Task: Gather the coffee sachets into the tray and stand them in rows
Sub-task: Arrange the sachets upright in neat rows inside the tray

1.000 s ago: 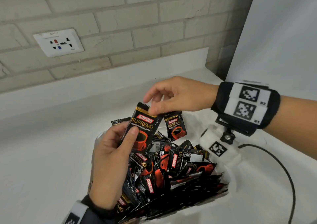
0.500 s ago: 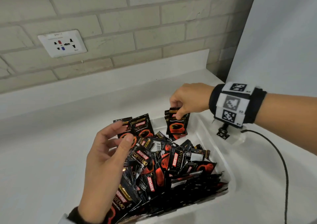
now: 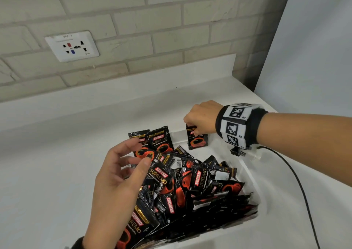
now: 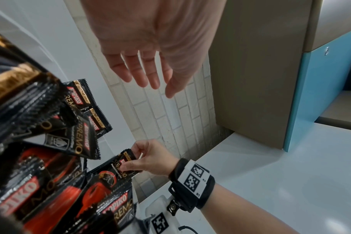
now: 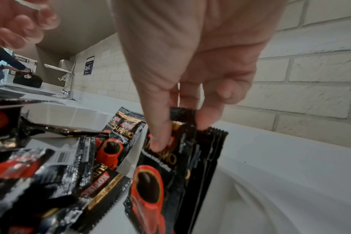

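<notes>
A white tray [image 3: 249,174] on the counter holds a loose heap of black and red coffee sachets [image 3: 192,184]. My right hand [image 3: 198,123] pinches the top of an upright sachet [image 3: 197,141] at the tray's far right corner, with more sachets standing behind it [image 5: 208,158]. Two sachets [image 3: 152,140] stand upright at the far left corner. My left hand [image 3: 122,170] hovers over the left side of the heap, fingers spread and holding nothing, as the left wrist view shows [image 4: 144,71].
A brick wall with a socket plate [image 3: 72,45] runs behind the white counter [image 3: 47,163]. A grey panel [image 3: 308,48] stands at the right. A black cable [image 3: 301,184] trails from my right wrist. A tap [image 5: 67,80] and another person's sleeve [image 5: 2,61] show far off.
My right hand has carried its sachet down to the far right corner of the tray. My left hand let go of the sachet now standing at the far left and opened.
</notes>
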